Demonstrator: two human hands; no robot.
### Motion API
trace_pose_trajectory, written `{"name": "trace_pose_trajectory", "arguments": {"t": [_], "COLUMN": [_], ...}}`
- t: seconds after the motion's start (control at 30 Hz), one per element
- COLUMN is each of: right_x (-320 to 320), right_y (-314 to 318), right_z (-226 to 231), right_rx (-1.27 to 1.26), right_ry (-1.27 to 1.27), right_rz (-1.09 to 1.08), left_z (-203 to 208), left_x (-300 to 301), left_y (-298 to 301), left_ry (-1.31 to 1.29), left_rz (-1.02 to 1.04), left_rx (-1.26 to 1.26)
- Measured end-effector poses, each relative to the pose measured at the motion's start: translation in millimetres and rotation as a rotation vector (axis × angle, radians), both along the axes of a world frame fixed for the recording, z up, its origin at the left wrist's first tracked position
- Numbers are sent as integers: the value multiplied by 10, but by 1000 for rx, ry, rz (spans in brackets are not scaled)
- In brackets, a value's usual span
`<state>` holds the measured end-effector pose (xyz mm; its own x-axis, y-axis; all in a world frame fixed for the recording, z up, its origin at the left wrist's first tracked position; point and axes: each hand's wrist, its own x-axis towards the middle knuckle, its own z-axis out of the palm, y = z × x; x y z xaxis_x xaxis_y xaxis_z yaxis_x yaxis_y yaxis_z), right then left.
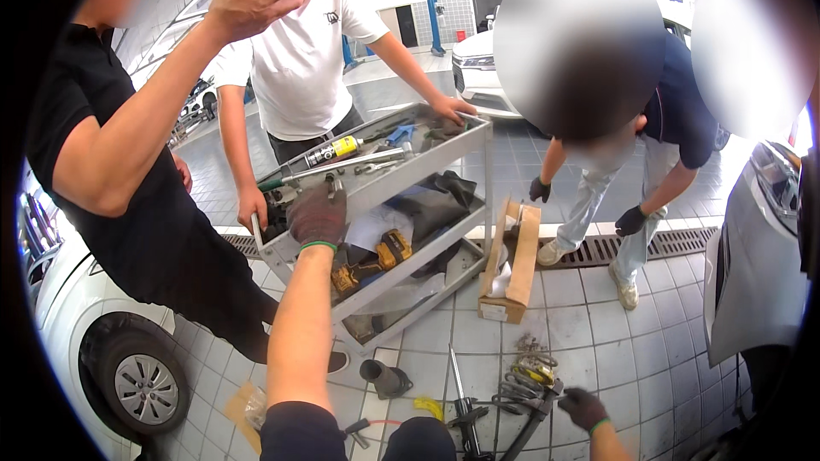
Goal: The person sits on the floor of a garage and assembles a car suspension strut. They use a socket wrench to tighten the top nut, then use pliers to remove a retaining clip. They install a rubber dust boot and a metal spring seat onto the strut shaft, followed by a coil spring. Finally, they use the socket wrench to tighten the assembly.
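Note:
My left hand (318,215), in a dark glove with a green cuff, reaches over the near edge of the grey tool cart (427,162). Its fingers are curled at the top tray among metal tools, closed on something I cannot make out. A long-handled ratchet wrench (342,164) and a spray can (333,152) lie just beyond it. Low on the right, my gloved right hand (583,410) is held with fingers loosely apart. It is beside a dark bar (534,423) and a coil spring (523,382) on the floor. A shock absorber (465,414) lies left of these.
A yellow-black power tool (371,263) rests on the cart's middle shelf. An open cardboard box (512,269) stands right of the cart, near a person with black gloves. Two people stand behind and left of the cart. A black cup-shaped part (386,379) is on the tiles.

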<state>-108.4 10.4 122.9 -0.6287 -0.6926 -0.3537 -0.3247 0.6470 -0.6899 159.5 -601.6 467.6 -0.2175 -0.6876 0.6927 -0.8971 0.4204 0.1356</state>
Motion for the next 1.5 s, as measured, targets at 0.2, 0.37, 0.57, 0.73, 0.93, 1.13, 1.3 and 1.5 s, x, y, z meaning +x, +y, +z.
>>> {"name": "trace_pose_trajectory", "arguments": {"t": [0.2,0.37,0.57,0.73,0.93,1.13,1.3,1.5], "right_x": [532,503,-300,-436,-305,-527,-530,-580], "right_y": [61,-4,-1441,-3535,-5822,-7496,-8709,-9713], "right_z": [-99,-216,756,2626,4091,4255,3936,3548], "right_rx": [298,384,188,-343,-582,-245,139,163], "right_ry": [-103,-69,133,375,692,960,1022,1144], "right_rz": [-21,48,291,412,421,599,740,638], "left_z": [-10,157,408,450,393,416,318,327], "left_x": [59,64,296,148,243,158,215,186], "left_y": [-40,-82,-844,-997,-1100,-1148,-1198,-1268], "left_ry": [-195,-260,-425,-310,-286,-311,-352,-296], "left_rz": [44,-149,-416,-460,-429,-504,-563,-613], "left_rx": [102,231,721,1128,1185,1200,1117,1123]}}
